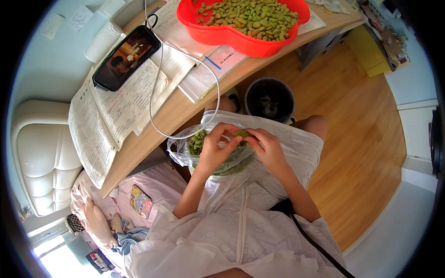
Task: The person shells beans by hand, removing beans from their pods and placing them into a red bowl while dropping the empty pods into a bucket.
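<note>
Both hands meet above my lap, pinching a green bean pod (pixel 242 133) between them. My left hand (pixel 214 147) is closed on the pod's left end, and my right hand (pixel 268 147) grips its right end with thumb and fingers. Just below, a clear plastic bag (pixel 177 158) rests on my lap. Green pods (pixel 197 142) fill it, partly hidden by my left hand. On the desk ahead stands a red basin (pixel 222 38) with many shelled green beans (pixel 255 18) in it.
Over the wooden desk (pixel 169 121) lie open papers (pixel 116 109) and a propped phone (pixel 126 58). A white cable (pixel 153 99) loops down near the bag. Beyond my knees stands a dark bin (pixel 270 99) with green scraps inside. A bed (pixel 164 183) is at left.
</note>
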Action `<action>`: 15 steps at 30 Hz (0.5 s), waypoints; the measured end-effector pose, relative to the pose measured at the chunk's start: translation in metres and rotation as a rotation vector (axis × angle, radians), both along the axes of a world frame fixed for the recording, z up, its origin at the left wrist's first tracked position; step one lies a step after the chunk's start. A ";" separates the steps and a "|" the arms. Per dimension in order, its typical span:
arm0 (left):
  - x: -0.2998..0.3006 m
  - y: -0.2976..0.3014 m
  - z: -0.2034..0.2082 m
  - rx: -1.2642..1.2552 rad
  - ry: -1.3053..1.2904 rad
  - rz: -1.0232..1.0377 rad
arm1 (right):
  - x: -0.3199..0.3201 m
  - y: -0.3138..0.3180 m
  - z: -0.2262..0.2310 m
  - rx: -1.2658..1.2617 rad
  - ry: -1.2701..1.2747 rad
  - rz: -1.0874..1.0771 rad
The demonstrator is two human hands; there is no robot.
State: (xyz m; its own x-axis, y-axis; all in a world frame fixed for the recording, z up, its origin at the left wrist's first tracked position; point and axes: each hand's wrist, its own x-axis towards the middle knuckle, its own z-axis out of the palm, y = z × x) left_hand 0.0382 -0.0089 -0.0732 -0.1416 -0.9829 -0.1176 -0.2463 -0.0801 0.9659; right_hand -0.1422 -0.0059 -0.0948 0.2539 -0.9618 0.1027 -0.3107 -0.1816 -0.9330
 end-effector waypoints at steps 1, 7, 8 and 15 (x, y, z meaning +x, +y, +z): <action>-0.006 -0.003 0.002 -0.130 0.030 0.007 | 0.000 0.000 0.000 0.103 -0.121 -0.023; -0.023 -0.012 0.007 -0.376 0.007 -0.049 | -0.001 0.006 0.006 0.317 -0.327 -0.033; -0.025 -0.013 0.010 -0.349 0.024 -0.061 | 0.000 0.007 0.009 0.316 -0.327 -0.034; -0.028 -0.014 0.020 -0.417 0.116 -0.157 | -0.014 0.010 0.034 0.377 -0.435 0.014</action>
State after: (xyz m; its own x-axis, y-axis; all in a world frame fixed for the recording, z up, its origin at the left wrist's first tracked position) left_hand 0.0104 -0.0232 -0.0532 -0.2816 -0.9085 0.3086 -0.1124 0.3507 0.9297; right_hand -0.1560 0.0039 -0.0610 0.2784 -0.9489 -0.1485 0.1162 0.1868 -0.9755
